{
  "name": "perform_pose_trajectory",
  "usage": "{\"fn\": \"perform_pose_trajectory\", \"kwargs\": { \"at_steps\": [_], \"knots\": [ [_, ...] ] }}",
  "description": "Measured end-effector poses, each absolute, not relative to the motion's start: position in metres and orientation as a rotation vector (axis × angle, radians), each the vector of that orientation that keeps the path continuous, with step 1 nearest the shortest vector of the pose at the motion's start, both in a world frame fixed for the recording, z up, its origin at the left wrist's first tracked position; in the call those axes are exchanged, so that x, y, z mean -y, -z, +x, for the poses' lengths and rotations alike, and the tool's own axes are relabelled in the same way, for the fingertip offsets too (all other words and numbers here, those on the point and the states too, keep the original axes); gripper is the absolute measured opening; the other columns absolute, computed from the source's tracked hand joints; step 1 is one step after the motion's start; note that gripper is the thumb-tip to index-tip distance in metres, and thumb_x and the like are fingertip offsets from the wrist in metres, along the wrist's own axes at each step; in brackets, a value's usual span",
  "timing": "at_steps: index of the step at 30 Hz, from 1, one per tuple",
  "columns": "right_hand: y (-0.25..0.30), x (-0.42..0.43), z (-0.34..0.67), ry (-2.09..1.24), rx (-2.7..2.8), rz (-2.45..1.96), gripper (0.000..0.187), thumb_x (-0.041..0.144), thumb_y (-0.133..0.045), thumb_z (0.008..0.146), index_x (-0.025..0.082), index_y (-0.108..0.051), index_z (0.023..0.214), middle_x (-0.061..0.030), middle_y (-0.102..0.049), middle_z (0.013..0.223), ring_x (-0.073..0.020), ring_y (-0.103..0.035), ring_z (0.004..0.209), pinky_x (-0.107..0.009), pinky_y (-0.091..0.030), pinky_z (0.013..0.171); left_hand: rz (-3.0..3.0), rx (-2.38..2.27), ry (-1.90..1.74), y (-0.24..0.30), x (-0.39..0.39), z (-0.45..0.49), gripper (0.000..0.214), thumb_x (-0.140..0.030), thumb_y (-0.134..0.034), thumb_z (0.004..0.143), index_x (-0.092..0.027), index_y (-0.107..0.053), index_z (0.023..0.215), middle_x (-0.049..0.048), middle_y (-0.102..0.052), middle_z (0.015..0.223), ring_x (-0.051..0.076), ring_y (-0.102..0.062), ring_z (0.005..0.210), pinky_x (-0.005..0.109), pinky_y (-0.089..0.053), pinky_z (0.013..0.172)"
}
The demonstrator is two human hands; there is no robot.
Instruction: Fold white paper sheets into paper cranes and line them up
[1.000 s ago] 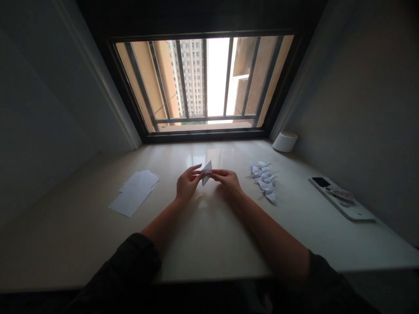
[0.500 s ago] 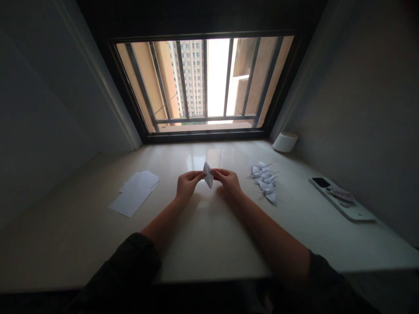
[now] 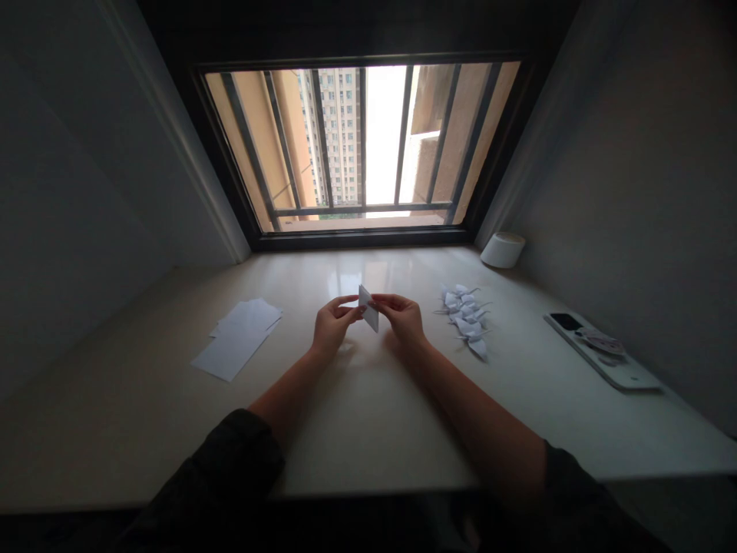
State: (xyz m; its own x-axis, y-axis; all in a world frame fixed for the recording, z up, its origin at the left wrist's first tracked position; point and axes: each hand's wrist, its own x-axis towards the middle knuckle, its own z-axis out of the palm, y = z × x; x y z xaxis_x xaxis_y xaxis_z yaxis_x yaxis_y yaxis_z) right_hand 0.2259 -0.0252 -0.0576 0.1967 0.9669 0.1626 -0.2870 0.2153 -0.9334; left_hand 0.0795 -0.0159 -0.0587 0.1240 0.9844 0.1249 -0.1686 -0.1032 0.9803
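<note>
A small piece of folded white paper (image 3: 369, 309) is held up between both hands, above the middle of the white surface. My left hand (image 3: 335, 321) pinches its left side between thumb and fingers. On the other side, my right hand (image 3: 404, 316) grips the paper with thumb and forefinger. Several folded paper cranes (image 3: 465, 319) lie clustered to the right of my right hand. Off to the left is a loose pile of flat white paper sheets (image 3: 239, 338). The finer folds of the held paper are too small to make out.
A white phone (image 3: 627, 372) with a ring-like attachment lies at the right by the wall. A white cylindrical object (image 3: 502, 251) stands in the back right corner. Behind the white ledge (image 3: 368, 453) is a barred window (image 3: 362, 238) with a dark frame.
The folded paper has turned from a narrow diamond shape to a slanted, flatter-looking shape. My left fingers have shifted on it, with the forefinger reaching further behind. The right hand stays nearly in place.
</note>
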Motion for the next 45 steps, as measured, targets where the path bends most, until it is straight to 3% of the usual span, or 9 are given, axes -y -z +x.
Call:
{"fn": "perform_pose_trajectory", "kwargs": {
  "at_steps": [6,14,20,27,35,40,45],
  "knots": [
    [0.061,0.026,0.228,-0.974,1.093,-1.008,0.031,0.04,-0.074,0.06,0.019,-0.073,0.084,-0.007,-0.073,0.085,-0.025,-0.066,0.082,-0.038,-0.051,0.078,1.25,-0.987,-1.166,0.058,0.015,0.079,0.047,-0.043,-0.075,0.06,-0.014,-0.069,0.096,0.0085,-0.072,0.08,0.02,-0.066,0.074,0.034,-0.05,0.074],
    [0.063,0.027,0.229,-0.774,1.36,-1.047,0.022,0.036,-0.062,0.074,0.022,-0.073,0.087,-0.0059,-0.071,0.089,-0.0209,-0.064,0.08,-0.033,-0.049,0.074,1.269,-1.025,-1.135,0.058,0.016,0.078,0.041,-0.049,-0.073,0.06,-0.014,-0.071,0.081,0.007,-0.07,0.073,0.018,-0.063,0.068,0.03,-0.049,0.067],
    [0.062,0.028,0.226,-0.894,1.254,-1.12,0.042,0.045,-0.064,0.07,0.02,-0.068,0.103,-0.0042,-0.069,0.078,-0.0173,-0.061,0.069,-0.029,-0.046,0.063,1.255,-1.04,-1.195,0.055,0.017,0.077,0.035,-0.045,-0.073,0.06,-0.016,-0.071,0.078,0.0057,-0.068,0.074,0.017,-0.061,0.071,0.028,-0.049,0.066],
    [0.06,0.032,0.226,-1.068,1.248,-1.211,0.038,0.054,-0.069,0.06,0.015,-0.07,0.064,0.0001,-0.059,0.054,-0.0119,-0.049,0.051,-0.024,-0.033,0.049,1.254,-1.083,-1.209,0.051,0.019,0.079,0.034,-0.045,-0.073,0.059,-0.016,-0.07,0.076,0.0044,-0.066,0.072,0.015,-0.058,0.067,0.026,-0.047,0.062],
    [0.057,0.035,0.223,-1.208,1.216,-1.166,0.041,0.057,-0.067,0.06,0.016,-0.066,0.062,0.0007,-0.05,0.048,-0.0101,-0.041,0.045,-0.023,-0.027,0.04,1.286,-1.071,-1.216,0.048,0.019,0.079,0.038,-0.048,-0.071,0.061,-0.017,-0.071,0.081,0.0051,-0.069,0.078,0.016,-0.059,0.072,0.025,-0.044,0.062],
    [0.057,0.037,0.222,-1.203,1.276,-1.137,0.041,0.056,-0.067,0.061,0.016,-0.061,0.056,0.0026,-0.048,0.048,-0.0077,-0.037,0.045,-0.022,-0.025,0.042,1.299,-1.086,-1.241,0.049,0.02,0.078,0.034,-0.047,-0.072,0.062,-0.016,-0.072,0.076,0.0045,-0.069,0.073,0.015,-0.058,0.069,0.025,-0.043,0.061],
    [0.058,0.035,0.221,-1.171,1.29,-1.118,0.04,0.054,-0.07,0.059,0.015,-0.064,0.06,0.0021,-0.052,0.052,-0.0084,-0.041,0.049,-0.022,-0.028,0.046,1.223,-1.131,-1.286,0.05,0.02,0.079,0.039,-0.05,-0.069,0.063,-0.017,-0.074,0.083,0.0074,-0.071,0.084,0.018,-0.06,0.076,0.025,-0.043,0.06]
  ]
}}
